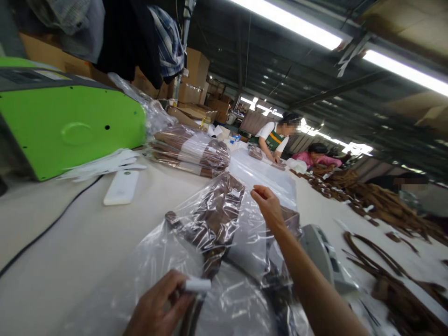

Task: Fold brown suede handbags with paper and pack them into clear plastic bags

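Note:
My left hand (163,298) is closed around a small white stick-shaped piece (198,285), low over a clear plastic bag (164,252). Inside the bag lies a folded brown garment (219,210) with dark straps and a broad white sheet (249,228). Over the garment's upper part, my right hand (266,205) has its fingers pressed together in a pinch. Whatever may be between those fingertips is too small to make out. Light glares off the wrinkled plastic.
To the left stand a green machine (73,128), white strips (105,163), a white phone-like block (122,187) and a black cable (52,224). Bagged garments (192,149) are stacked behind. A grey device (324,256) sits at right, near brown straps (371,252). Co-workers (273,137) work farther back.

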`<move>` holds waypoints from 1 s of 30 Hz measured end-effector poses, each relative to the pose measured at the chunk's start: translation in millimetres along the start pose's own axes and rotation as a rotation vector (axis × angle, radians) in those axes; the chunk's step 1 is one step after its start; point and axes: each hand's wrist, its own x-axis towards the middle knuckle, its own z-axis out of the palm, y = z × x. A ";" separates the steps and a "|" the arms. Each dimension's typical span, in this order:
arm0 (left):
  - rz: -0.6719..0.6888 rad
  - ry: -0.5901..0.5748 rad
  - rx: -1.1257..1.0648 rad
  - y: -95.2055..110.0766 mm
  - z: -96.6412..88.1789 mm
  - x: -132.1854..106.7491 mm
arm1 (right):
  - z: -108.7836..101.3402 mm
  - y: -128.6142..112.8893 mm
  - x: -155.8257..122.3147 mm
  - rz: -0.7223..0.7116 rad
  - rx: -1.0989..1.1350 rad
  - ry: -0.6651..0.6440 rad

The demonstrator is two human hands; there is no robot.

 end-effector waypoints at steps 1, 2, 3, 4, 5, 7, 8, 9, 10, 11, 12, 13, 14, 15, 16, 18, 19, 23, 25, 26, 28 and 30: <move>0.002 0.011 -0.084 2.7 -0.1 0.8 | -11.1 -13.4 -25.0 0.023 0.037 -0.087; -0.015 -0.007 -0.183 6.1 -0.1 0.7 | -21.8 -25.5 -51.7 0.059 0.049 -0.177; -0.046 -0.030 -0.286 10.7 0.0 -0.6 | -31.5 -36.0 -79.5 0.101 0.047 -0.257; -0.069 -0.055 -0.376 16.5 0.4 -3.1 | -40.0 -44.5 -107.8 0.147 0.041 -0.325; -0.086 -0.078 -0.453 23.5 1.3 -6.8 | -47.0 -51.0 -135.8 0.188 0.046 -0.371; -0.088 -0.118 -0.534 40.0 5.8 -18.3 | -56.1 -57.9 -188.6 0.259 0.111 -0.419; -0.078 -0.138 -0.546 48.3 9.8 -25.8 | -58.4 -59.0 -212.3 0.289 0.174 -0.421; -0.065 -0.164 -0.544 55.8 14.9 -34.2 | -59.8 -58.9 -233.8 0.318 0.250 -0.418; -0.047 -0.195 -0.531 62.1 21.3 -43.2 | -60.5 -57.8 -252.8 0.346 0.332 -0.412; -0.021 -0.235 -0.507 66.9 28.8 -52.5 | -61.3 -56.2 -269.4 0.374 0.410 -0.394; 0.013 -0.282 -0.471 70.1 37.2 -61.7 | -62.5 -53.9 -283.8 0.399 0.482 -0.361; 0.053 -0.332 -0.424 71.8 46.1 -70.5 | -64.5 -51.0 -296.4 0.418 0.546 -0.311; 0.091 -0.387 -0.368 72.5 55.4 -78.8 | -67.5 -47.4 -307.6 0.432 0.601 -0.250; 0.126 -0.434 -0.309 72.6 64.6 -86.5 | -71.5 -43.3 -317.5 0.441 0.645 -0.190; 0.156 -0.470 -0.253 72.5 73.5 -93.4 | -76.4 -38.7 -326.7 0.447 0.674 -0.138; 0.205 -0.525 -0.173 73.3 89.6 -105.0 | -88.2 -28.7 -343.2 0.442 0.682 -0.073; 0.224 -0.550 -0.149 74.6 96.6 -109.6 | -94.9 -23.7 -350.6 0.429 0.664 -0.052; 0.295 -0.625 -0.098 84.9 119.8 -120.6 | -123.1 -6.4 -373.2 0.426 0.557 0.080; 0.356 -0.628 -0.050 90.4 132.7 -121.4 | -137.3 0.1 -379.5 0.483 0.539 0.159; 0.397 -0.627 -0.021 92.7 140.3 -120.8 | -144.0 3.1 -381.7 0.518 0.540 0.181; 0.506 -0.621 0.027 95.7 157.9 -117.8 | -155.9 9.0 -384.1 0.569 0.570 0.187; 0.622 -0.638 0.064 97.1 176.8 -114.1 | -165.5 16.2 -383.5 0.559 0.636 0.183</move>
